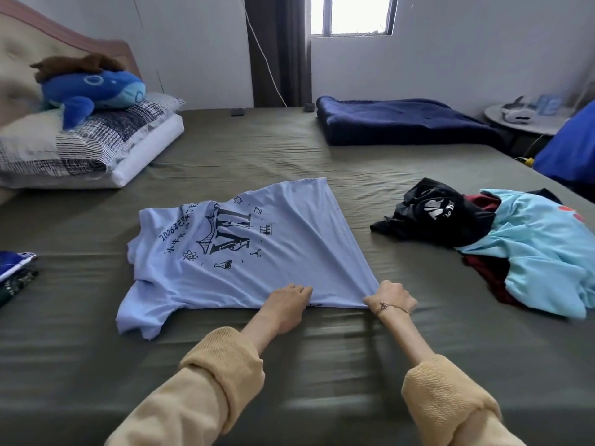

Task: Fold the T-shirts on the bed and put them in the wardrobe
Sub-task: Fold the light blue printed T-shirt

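Note:
A light blue T-shirt (257,252) with a dark printed design lies spread on the olive bed sheet (289,156), its collar to the left. My left hand (285,304) grips its near hem at the middle. My right hand (391,297) pinches the near right corner of the hem, pulling the cloth taut. To the right lies a heap of unfolded shirts: a black one (434,214), a turquoise one (544,246) and a dark red one (489,268) partly hidden beneath.
Folded clothes (16,272) sit at the left edge. Pillows (80,146) with a blue plush whale (90,91) lie at the headboard. A folded navy blanket (402,120) rests at the far side. A small round table (528,120) stands beyond the bed.

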{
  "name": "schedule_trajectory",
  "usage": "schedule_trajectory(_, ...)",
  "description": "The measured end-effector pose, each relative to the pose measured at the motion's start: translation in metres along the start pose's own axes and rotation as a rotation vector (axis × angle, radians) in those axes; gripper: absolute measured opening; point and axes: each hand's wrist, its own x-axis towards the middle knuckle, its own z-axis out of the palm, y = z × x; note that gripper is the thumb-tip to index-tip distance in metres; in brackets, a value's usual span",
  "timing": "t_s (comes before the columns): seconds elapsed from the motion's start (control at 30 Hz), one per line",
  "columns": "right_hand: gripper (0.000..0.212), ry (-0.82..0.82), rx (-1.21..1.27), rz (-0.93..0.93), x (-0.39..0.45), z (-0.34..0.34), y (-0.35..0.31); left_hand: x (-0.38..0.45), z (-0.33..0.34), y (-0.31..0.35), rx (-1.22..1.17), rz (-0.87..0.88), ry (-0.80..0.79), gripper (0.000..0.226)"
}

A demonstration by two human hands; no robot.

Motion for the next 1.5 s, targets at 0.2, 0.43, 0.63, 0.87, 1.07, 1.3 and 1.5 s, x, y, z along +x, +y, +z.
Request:
schedule_trajectory(0.2, 0.03, -0.024, -0.15, 0.049, -0.014, -0.007, 0.018, -0.008, -0.009, 0.015, -0.144, 0.064, -0.165, 0.015)
schedule_trajectory(0.43, 0.038, 0.114, -0.081, -0.085, -0.025, -0.001, 0.022, -0.028, -0.008, 0.007, -0.137, -0.022, -0.044, 0.023)
schedule_trajectory(0.63, 0.026, 0.087, -0.085, -0.478, -0.043, 0.023, -0.018, -0.055, -0.002, -0.042, 0.077, -0.243, 0.06, 0.03)
schedule_trajectory(0.87, 0.027, -0.108, 0.009, -0.791, -0.077, 0.053, -0.122, -0.106, 0.003, -0.133, -0.057, -0.568, 0.193, 0.029)
schedule_trajectory(1.07, 0.027, -0.215, 0.04, -1.003, -0.104, 0.074, -0.203, -0.132, 0.002, -0.191, -0.379, -0.999, 0.416, 0.04)
schedule_trajectory(1.3, 0.065, -0.158, -0.063, -1.15, -0.131, 0.1, -0.265, -0.121, -0.013, -0.238, -1.351, -1.128, 0.398, 0.045)
schedule_trajectory(1.5, 0.058, -0.037, 0.072, -1.4, -0.141, 0.103, -0.281, -0.141, -0.024, -0.257, -1.756, -1.01, 0.199, 0.015)
